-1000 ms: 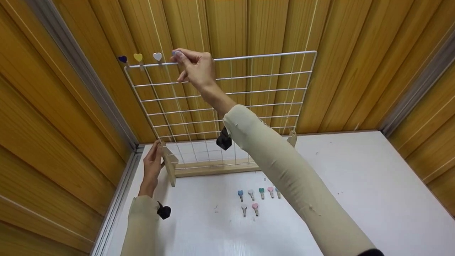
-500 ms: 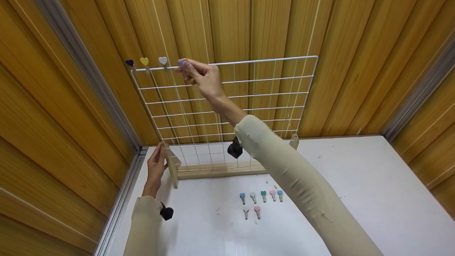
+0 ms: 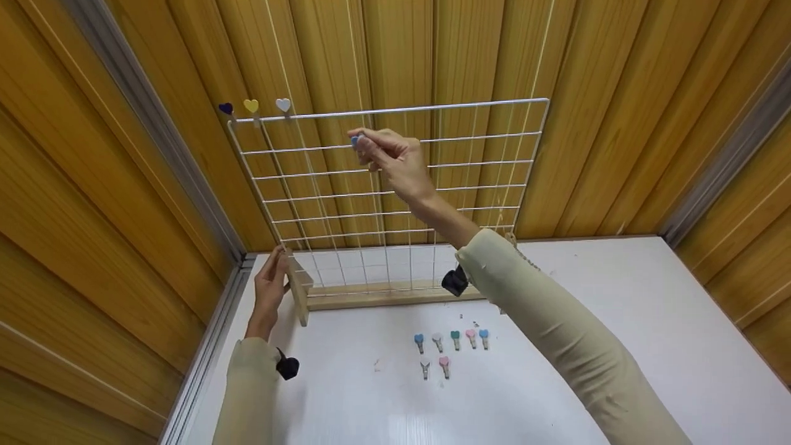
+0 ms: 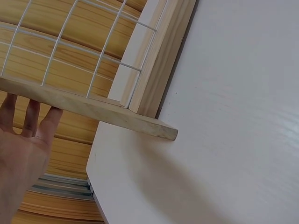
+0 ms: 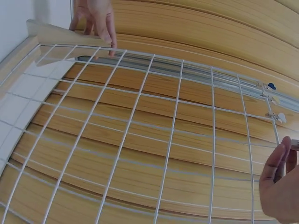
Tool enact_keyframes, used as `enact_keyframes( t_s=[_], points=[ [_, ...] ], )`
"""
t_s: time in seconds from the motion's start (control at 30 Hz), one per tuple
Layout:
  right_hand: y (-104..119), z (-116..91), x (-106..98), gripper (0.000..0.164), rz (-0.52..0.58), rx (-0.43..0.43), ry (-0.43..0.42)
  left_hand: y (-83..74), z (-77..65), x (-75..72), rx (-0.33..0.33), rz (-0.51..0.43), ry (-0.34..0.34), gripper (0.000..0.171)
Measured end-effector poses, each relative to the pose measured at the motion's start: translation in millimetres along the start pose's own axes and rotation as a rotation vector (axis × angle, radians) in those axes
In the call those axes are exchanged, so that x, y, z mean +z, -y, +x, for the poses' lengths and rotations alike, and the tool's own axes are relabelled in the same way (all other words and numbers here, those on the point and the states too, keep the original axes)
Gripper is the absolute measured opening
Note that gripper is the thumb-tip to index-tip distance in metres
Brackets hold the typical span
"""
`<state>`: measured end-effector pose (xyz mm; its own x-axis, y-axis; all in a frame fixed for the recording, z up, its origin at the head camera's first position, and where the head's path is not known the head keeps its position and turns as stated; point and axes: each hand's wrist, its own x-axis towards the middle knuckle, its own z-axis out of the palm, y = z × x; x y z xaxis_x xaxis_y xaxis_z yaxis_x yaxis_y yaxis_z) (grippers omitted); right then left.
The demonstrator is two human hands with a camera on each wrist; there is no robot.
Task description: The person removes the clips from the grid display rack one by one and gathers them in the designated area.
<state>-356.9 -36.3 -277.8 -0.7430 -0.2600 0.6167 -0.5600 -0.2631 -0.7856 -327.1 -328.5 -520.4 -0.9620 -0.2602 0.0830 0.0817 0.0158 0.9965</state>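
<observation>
My right hand (image 3: 398,162) pinches a blue heart-topped clip (image 3: 355,141) between thumb and fingers, in front of the white wire grid (image 3: 457,135), a little below its top bar. In the right wrist view only a wooden bit of that clip (image 5: 295,143) shows past the fingertips. Dark blue (image 3: 226,108), yellow (image 3: 251,105) and white (image 3: 283,104) heart clips stand along the top bar at its left end. With its fingertips against the wood, my left hand (image 3: 270,284) holds the left wooden upright (image 4: 93,108) of the stand; its thumb is hidden in the left wrist view.
Several heart clips lie in two rows on the white table, among them a green one (image 3: 456,338) and a pink one (image 3: 445,366). A wooden crossbar (image 3: 358,301) runs beneath the grid. Wood-patterned panels (image 3: 618,123) surround the table (image 3: 618,309).
From the top bar beside the white heart clip, my right hand has moved right and down with the blue clip still pinched. My left hand stays at the upright.
</observation>
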Motion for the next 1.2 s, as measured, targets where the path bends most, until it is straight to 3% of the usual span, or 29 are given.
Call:
enact_keyframes(
  t_s=[0.13, 0.43, 0.87, 1.2],
  points=[
    [-2.0, -19.2, -15.8, 0.022, -0.075, 0.000, 0.035, 0.6, 5.8, 5.7, 0.003, 0.014, 0.008, 0.060],
    [-7.4, -49.4, -41.7, 0.018, -0.226, 0.006, 0.212, -1.5, 9.0, 10.0, -0.031, 0.015, 0.009, 0.060],
    [-4.8, -78.6, -71.1, 0.019, -0.273, 0.138, 0.188, -7.0, 13.9, 10.1, -0.080, 0.012, -0.009, 0.058],
    [-9.1, -122.4, -109.7, 0.020, -0.279, 0.191, 0.131, -6.5, 14.0, 12.0, -0.073, 0.013, -0.006, 0.059]
  ],
)
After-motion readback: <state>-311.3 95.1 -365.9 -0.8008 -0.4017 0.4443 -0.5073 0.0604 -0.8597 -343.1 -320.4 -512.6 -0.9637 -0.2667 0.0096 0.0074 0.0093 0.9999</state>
